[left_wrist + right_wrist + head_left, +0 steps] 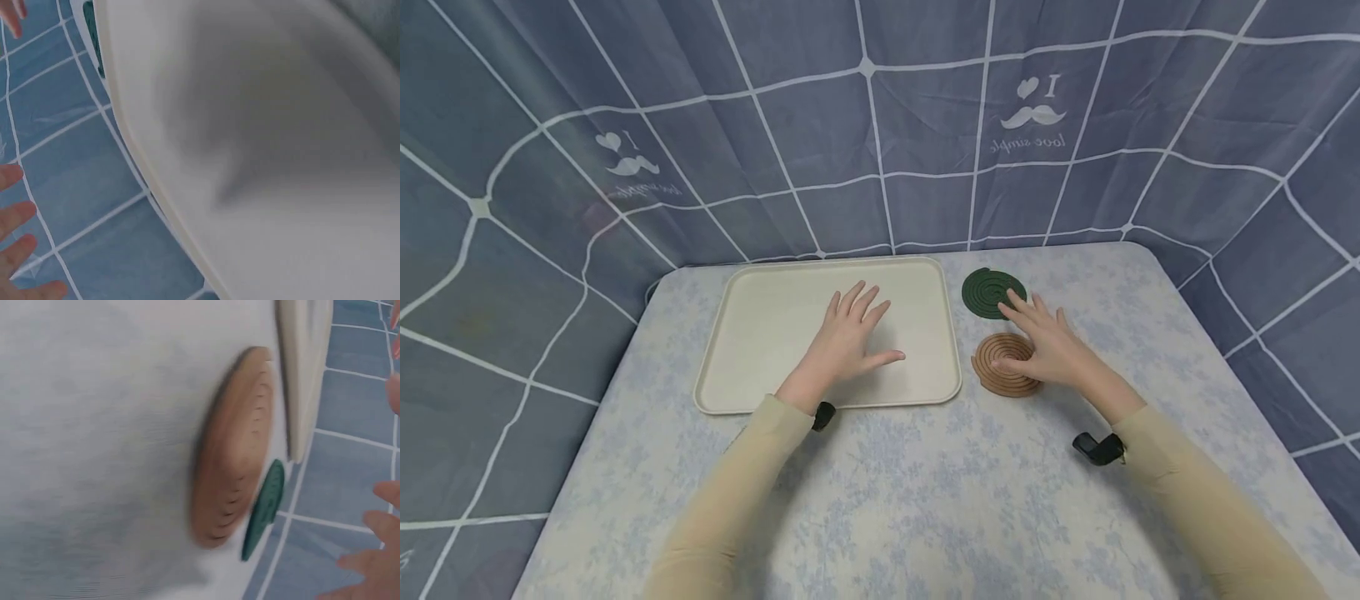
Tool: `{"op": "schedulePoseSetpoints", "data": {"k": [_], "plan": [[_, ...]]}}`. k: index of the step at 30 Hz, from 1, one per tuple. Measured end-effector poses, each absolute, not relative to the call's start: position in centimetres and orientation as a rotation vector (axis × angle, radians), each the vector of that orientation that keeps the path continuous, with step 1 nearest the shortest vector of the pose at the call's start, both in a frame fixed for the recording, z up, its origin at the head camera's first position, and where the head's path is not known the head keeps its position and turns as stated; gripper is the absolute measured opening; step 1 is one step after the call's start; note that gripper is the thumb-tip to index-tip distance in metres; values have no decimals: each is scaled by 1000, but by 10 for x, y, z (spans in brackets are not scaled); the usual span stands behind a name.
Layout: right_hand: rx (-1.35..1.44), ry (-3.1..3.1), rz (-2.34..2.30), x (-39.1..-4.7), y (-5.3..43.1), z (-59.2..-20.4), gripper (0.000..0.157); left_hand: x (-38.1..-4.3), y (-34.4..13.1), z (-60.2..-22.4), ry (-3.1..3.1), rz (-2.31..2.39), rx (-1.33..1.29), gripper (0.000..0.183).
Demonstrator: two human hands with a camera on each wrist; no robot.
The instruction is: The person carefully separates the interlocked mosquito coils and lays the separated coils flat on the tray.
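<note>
Two flat spiral coils, which look like mosquito coils, lie on the table right of a cream tray (760, 333). The green coil (983, 292) is at the back and the brown coil (1000, 379) in front of it. My left hand (846, 337) hovers over the tray with fingers spread, holding nothing. Above the brown coil hangs my right hand (1048, 342), its fingers spread and its fingertips reaching toward the green coil in the head view. In the right wrist view the brown coil (234, 456) and green coil (265, 509) appear apart from the right hand (375, 556).
The table (887, 500) wears a pale cloth with blue flowers. A blue-grey curtain (820, 133) with white grid lines stands behind it and on both sides. Each wrist carries a black strap device, such as the right one (1099, 448).
</note>
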State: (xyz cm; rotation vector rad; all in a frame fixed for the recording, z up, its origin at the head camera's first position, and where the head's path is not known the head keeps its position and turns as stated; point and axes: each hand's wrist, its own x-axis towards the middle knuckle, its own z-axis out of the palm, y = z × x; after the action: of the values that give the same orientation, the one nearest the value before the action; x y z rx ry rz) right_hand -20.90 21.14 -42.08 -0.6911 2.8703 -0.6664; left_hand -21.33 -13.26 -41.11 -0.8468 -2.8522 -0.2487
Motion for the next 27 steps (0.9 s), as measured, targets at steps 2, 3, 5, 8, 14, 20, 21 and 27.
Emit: {"op": "schedulePoseSetpoints", "data": {"k": [2,3,5,8,14,20,21,27], "plan": [[-671,2831,-671,-207,216,-426,98,-211,-129,-413,-2864,-317,-886,80],[-663,2822,-672,-206,217,-428,98,-210,-127,-414,-2875,-362,-900,78],[-646,2801,-680,-207,218,-430,99,-209,-122,-414,-2907,-450,-919,75],[-633,2771,-697,-209,218,-432,101,-209,-112,-415,-2953,-572,-936,69],[-607,2713,-741,-216,215,-434,101,-215,-80,-422,-3003,-688,-986,60],[-569,2739,-633,-218,210,-439,100,-216,-39,-432,-3068,-637,-1007,57],[-563,2742,-613,-218,210,-441,100,-216,-33,-435,-3074,-626,-1004,56],[-485,2744,-582,-212,211,-449,101,-210,0,-452,-3111,-474,-930,57]]}}
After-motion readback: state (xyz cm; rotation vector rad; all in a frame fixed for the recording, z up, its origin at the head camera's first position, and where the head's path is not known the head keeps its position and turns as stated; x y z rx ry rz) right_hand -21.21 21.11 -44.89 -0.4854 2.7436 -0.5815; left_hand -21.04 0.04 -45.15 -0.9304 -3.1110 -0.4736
